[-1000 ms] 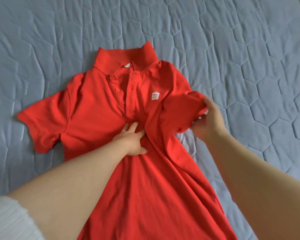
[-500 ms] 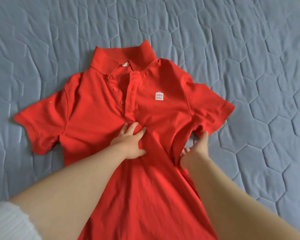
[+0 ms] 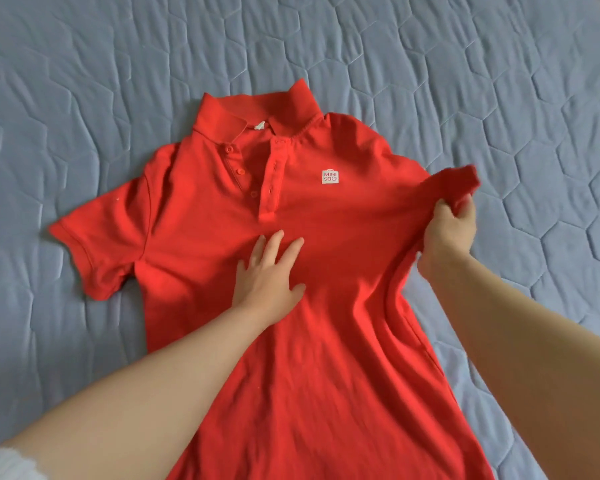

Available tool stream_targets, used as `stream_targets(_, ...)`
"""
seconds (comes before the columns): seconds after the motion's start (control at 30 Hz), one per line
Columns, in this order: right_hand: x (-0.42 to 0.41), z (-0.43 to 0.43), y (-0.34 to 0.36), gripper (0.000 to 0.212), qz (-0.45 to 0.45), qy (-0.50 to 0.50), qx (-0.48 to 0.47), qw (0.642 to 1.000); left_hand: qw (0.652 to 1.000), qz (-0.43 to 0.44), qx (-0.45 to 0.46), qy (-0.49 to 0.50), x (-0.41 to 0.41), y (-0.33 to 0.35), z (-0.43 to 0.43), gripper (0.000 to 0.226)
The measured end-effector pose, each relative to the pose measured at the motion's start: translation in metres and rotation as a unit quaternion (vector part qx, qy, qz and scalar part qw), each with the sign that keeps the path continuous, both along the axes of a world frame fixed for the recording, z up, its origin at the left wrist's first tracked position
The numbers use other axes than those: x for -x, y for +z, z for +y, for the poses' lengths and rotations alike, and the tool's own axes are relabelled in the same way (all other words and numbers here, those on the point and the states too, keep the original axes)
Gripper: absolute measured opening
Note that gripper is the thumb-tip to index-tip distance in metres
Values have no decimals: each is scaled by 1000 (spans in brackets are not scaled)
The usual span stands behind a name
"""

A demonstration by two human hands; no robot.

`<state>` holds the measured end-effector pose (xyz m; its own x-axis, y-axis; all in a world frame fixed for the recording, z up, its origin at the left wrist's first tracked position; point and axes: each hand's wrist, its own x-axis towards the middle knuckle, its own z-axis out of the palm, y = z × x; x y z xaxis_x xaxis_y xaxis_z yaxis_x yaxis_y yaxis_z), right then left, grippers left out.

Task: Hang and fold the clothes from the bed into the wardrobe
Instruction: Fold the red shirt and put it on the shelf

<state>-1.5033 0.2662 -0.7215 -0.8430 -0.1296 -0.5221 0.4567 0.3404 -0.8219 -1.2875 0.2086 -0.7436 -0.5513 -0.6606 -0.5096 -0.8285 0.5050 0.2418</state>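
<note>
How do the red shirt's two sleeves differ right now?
The left sleeve lies flat on the bed, untouched; the right sleeve is lifted off it. The left sleeve is spread out; the right sleeve is bunched in the right hand. Both are short and red.

Soft even daylight, faint shadows, slight motion blur, wide-angle edge bending
</note>
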Motion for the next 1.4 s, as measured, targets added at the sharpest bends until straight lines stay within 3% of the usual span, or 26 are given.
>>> stream_targets(0.07, -3, 12, -2, 28, -148, 42, 0, 988, 999, 10, 29, -29, 1, -1, 10, 76)
stream_targets(0.1, -3, 17, -2, 15, -224, 77, -12, 971, 999, -1, 9, -53, 3, -1, 15, 75)
stream_targets(0.13, -4, 22, 0, 20, -281, 103, -19, 954, 997, -20, -22, -77, 6, -1, 18, 74)
stream_targets(0.2, -2, 24, 1, 30, -321, 114, -11, 940, 992, -49, -73, -89, 11, -2, 18, 71)
stream_targets(0.3, 2, 8, 5, 8, -239, 62, 39, 968, 993, 13, -120, -16, 17, 1, 8, 65)
stream_targets(0.37, -2, -6, 12, 18, -56, 87, 80, 991, 971, 134, -166, 109, 21, 7, 1, 60)
stream_targets(0.4, -7, -10, 15, 27, 55, 157, 72, 983, 939, 201, -194, 202, 24, 12, -2, 56)
stream_targets(0.43, -14, -13, 19, 37, 157, 253, 42, 954, 891, 261, -218, 301, 27, 18, -6, 51)
stream_targets(0.5, -28, -10, 18, 51, 286, 468, -95, 831, 778, 335, -264, 461, 31, 28, -15, 43)
stream_targets(0.53, -34, -7, 13, 55, 306, 541, -166, 765, 735, 347, -290, 506, 32, 31, -20, 42)
stream_targets(0.57, -37, -2, 10, 57, 299, 585, -222, 721, 715, 346, -309, 524, 32, 32, -23, 42)
stream_targets(0.63, -41, 5, 7, 55, 264, 609, -265, 699, 738, 329, -309, 501, 36, 34, -27, 48)
stream_targets(0.8, -42, 14, 1, 51, 290, 581, -270, 711, 850, 303, -206, 378, 59, 30, -37, 72)
stream_targets(0.93, -41, 28, -2, 31, 334, 579, -218, 711, 954, 154, -61, 249, 82, 24, -50, 79)
stream_targets(1.0, -42, 35, 1, 27, 349, 590, -178, 706, 982, 89, 5, 168, 94, 23, -56, 75)
stream_targets(1.13, -46, 38, 6, 37, 363, 600, -122, 702, 997, 37, 25, 60, 118, 21, -66, 59)
stream_targets(1.23, -39, 37, 2, 36, 320, 595, -188, 713, 993, 63, 43, 93, 128, 26, -72, 40)
stream_targets(1.27, -37, 38, 2, 38, 298, 570, -206, 737, 982, 120, 48, 138, 128, 30, -76, 33)
stream_targets(1.33, -34, 37, 6, 31, 253, 442, -205, 836, 942, 245, 54, 223, 124, 38, -83, 27)
stream_targets(1.4, -32, 33, 7, 26, 195, 326, -205, 902, 925, 268, 58, 264, 118, 37, -86, 26)
